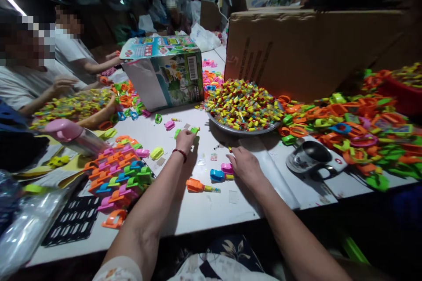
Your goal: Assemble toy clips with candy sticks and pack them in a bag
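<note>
My left hand (185, 141) is closed on a bright green plastic toy piece (195, 131), which shows on both sides of the fingers. Over the table's middle, my right hand (244, 164) pinches a small yellow-and-red tube (230, 149) at its fingertips. Just beside that hand lie a pink toy piece (227, 167) and a blue toy piece (216, 175) with a yellow tube end. An orange toy piece (194, 185) with a patterned tube sticking out rests nearer me. A yellow-green piece (156, 153) and a pink piece (169, 125) lie around my left hand.
A metal basin (244, 131) heaped with small tubes stands ahead. Coloured toy pieces (349, 127) pile up right, behind a mug (310, 158). Stacked pieces (121, 175), a black crate (70, 221) and a pink-lidded bottle (75, 136) stand left. Boxes (165, 74) block the back; co-workers sit left.
</note>
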The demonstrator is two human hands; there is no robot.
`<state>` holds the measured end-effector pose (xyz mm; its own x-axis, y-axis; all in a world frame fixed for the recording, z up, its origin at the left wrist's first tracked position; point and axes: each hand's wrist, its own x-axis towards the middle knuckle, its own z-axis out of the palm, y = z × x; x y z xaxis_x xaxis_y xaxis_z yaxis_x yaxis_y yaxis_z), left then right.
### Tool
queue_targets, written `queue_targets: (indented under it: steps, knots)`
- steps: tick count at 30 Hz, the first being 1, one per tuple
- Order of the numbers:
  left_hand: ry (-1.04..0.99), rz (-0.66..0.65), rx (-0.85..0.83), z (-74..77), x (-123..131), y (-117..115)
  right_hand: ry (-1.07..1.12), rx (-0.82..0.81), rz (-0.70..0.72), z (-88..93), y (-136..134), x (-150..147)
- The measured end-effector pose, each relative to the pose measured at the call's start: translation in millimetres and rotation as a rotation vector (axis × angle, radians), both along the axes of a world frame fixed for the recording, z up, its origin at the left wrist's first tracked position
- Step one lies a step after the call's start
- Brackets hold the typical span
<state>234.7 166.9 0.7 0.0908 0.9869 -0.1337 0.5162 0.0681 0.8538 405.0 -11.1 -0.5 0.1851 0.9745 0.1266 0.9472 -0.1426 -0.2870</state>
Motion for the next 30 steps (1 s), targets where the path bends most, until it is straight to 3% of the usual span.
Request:
queue_targets:
  steps: [5, 10, 12, 15, 17, 21, 30]
  knots:
    - [-0.292, -0.090, -0.047, 23.8, -18.4, -52.0, -0.025, -0.123, -0.094, -12.9, 37.7, 7.6]
    - [-0.706, -0.201, -0.277, 37.9, -42.7, -112.3, 0.044, -0.086, -0.147, -11.0, 31.4, 6.0]
    - [-0.822, -0.208, -0.335, 38.8, -52.7, -130.2, 0.172, 0.017, -0.116, -4.3, 19.9, 2.2]
    - [-0.931, -0.238, -0.384, 37.8, -65.7, -151.3, 0.584, 0.259, -0.006, 7.3, -2.4, -10.2]
    - [-0.885, -0.250, -0.347, 36.5, -72.0, -162.7, 0.875, 0.306, 0.046, 15.4, -18.2, -22.0]
    - [-0.641, -0.304, -0.086, 33.8, -80.3, -178.3, 1.294, 0.165, 0.190, 31.7, -45.5, -45.5]
    - [-0.198, -0.423, 0.463, 39.4, -84.7, -193.8, 1.298, -0.029, 0.323, 50.0, -69.8, -67.0]
